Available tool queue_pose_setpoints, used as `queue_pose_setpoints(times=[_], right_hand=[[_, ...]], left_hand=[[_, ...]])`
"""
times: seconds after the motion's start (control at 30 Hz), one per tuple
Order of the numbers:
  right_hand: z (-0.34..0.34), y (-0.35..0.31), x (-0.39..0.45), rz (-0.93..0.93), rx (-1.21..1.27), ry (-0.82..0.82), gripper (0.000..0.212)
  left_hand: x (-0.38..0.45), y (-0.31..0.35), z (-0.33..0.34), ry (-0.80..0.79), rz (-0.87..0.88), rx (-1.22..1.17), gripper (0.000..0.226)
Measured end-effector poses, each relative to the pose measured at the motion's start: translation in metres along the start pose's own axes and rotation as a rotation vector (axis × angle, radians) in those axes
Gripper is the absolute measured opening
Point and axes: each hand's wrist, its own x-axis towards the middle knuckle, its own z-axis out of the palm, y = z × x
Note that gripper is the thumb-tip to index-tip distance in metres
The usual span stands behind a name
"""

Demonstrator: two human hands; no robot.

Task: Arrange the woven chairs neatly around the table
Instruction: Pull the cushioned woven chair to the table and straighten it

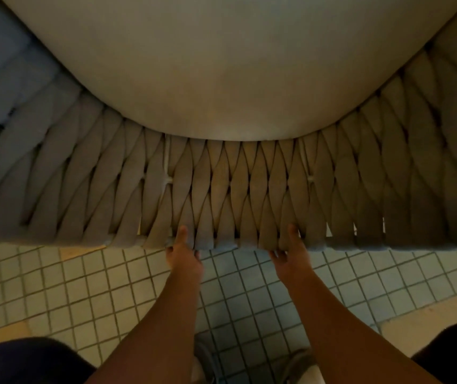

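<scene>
With thumbs laid over the top edge and the other fingers (196,254) curled underneath, both hands are closed on the backrest rim of the woven chair (230,187), the left hand (184,256) at lower centre of the frame and the right hand (291,254) just to its right, the two well apart on the same rail. The step in hand looks like shifting this one chair by its back. The next move probably calls for an even push or pull from both arms so it does not twist, though the worktop is out of view and its direction cannot be told. The backrest is a wide curve of flat, soft-looking grey straps crossed in a diamond weave. It cups a smooth, pale seat cushion (221,65) filling the upper frame. Below lies a floor of small square tiles (55,286) with dark grout.
</scene>
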Motion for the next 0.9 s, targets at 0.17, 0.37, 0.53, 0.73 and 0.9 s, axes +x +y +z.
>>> queue_pose_setpoints(times=[0.17, 0.37, 0.53, 0.73, 0.9], right_hand=[[-0.013, -0.020, -0.068, -0.004, -0.055, 0.044, 0.060], [-0.018, -0.041, -0.239, 0.075, -0.155, 0.161, 0.057], [-0.009, -0.064, -0.379, 0.135, -0.203, 0.311, 0.061], [0.007, -0.098, -0.499, 0.166, -0.127, 0.390, 0.044], [0.020, -0.119, -0.536, 0.130, -0.082, 0.372, 0.038]], left_hand=[[-0.060, 0.016, -0.024, 0.061, -0.070, 0.057, 0.054], [-0.208, 0.091, -0.074, 0.165, -0.108, 0.114, 0.050], [-0.332, 0.158, -0.103, 0.236, -0.105, 0.148, 0.050], [-0.433, 0.211, -0.123, 0.349, -0.151, 0.292, 0.037], [-0.470, 0.246, -0.115, 0.368, -0.034, 0.374, 0.049]])
